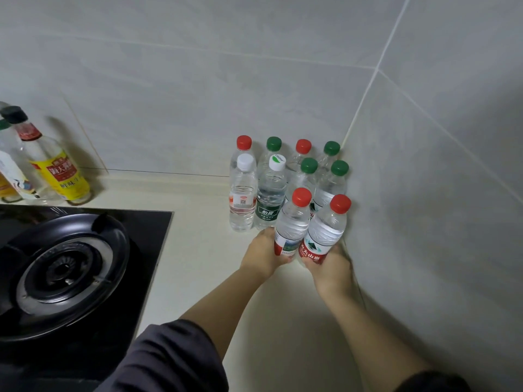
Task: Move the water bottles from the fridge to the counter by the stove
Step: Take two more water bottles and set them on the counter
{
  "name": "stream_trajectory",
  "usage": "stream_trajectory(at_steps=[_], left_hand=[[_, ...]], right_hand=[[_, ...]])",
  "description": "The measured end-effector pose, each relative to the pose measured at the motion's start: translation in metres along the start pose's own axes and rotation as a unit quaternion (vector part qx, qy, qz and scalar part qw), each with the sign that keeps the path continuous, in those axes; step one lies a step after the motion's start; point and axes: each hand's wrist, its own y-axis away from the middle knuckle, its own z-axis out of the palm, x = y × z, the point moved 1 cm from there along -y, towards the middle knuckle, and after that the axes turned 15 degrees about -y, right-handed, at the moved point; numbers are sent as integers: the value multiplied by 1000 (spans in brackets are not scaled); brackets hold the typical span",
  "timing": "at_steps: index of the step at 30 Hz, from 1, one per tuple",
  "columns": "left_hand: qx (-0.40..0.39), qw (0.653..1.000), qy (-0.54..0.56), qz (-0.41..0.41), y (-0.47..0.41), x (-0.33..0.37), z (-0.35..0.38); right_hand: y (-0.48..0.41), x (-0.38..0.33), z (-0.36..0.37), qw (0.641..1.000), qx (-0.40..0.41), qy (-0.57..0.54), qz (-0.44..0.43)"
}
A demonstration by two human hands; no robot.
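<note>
A red-capped water bottle (291, 224) is gripped low by the left hand (261, 257), a second bottle (325, 233) by the right hand (332, 271), both upright against the bottle cluster (268, 190) packed into the tabletop's (198, 230) back right corner.

This is a home kitchen. Left of the left hand (261, 254), a black gas stove (65, 275) is set into a pale counter (203, 250). Further left, well apart from both hands, sauce bottles (56, 168) stand against the grey tiled wall (198, 94), which also runs just beside the right hand (331, 268).
</note>
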Motion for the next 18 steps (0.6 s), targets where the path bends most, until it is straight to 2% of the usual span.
stream_trajectory(at_steps=[4, 6, 11, 18], left_hand=[[-35, 994, -107, -17, -2, -6, -4], [-51, 990, -135, -9, -5, -5, -8], [-53, 986, -157, -3, -14, 4, -7], [-51, 984, -170, -10, -24, 17, 2]], right_hand=[[4, 6, 5, 975, -40, 205, 75], [1, 6, 7, 957, -66, 265, 92], [-11, 6, 5, 923, -91, 358, 104], [-24, -7, 4, 898, -115, 415, 89]])
